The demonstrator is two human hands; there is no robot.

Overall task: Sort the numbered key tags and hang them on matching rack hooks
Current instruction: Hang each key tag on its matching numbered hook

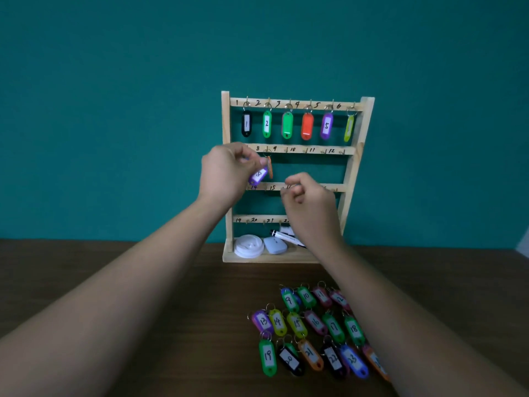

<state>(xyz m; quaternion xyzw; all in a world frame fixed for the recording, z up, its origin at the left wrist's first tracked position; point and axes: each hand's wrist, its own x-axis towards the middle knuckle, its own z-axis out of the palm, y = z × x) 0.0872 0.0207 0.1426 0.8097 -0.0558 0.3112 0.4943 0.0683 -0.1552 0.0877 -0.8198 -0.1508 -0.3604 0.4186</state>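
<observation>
Teal wall behind; dark wooden table (pixel 443 282) in front, with a small wooden rack (pixel 356 167) standing at its far edge.

- Top rail: six tags (pixel 307 126) hang under labels 1 to 6.
- Left hand (pixel 226 170) is raised at the second rail (pixel 309 150), fingertips pinching the upper end of the purple tag 8 (pixel 259 174). The tag is tilted with its number facing out. Its ring is hidden by the fingers.
- An orange tag (pixel 270 167) hangs edge-on just beside it, under the hook right of the "8" label. Its number is unreadable.
- Right hand (pixel 306 196) is lower, before the third rail, fingers curled in. I see nothing in it.
- The remaining tags (pixel 315 325), 9 upward, lie in rows on the table near the right forearm.

Step in hand, as I read it: getting 8 onto its hook. Labels sit left of their hooks on the top rail, so the target looks like the one the orange tag occupies. Check that first. To do it well, shift the pinch to the ring, level it, slide it over the hook tip, and let the body drop freely. The free hand could steady the light rack.
</observation>
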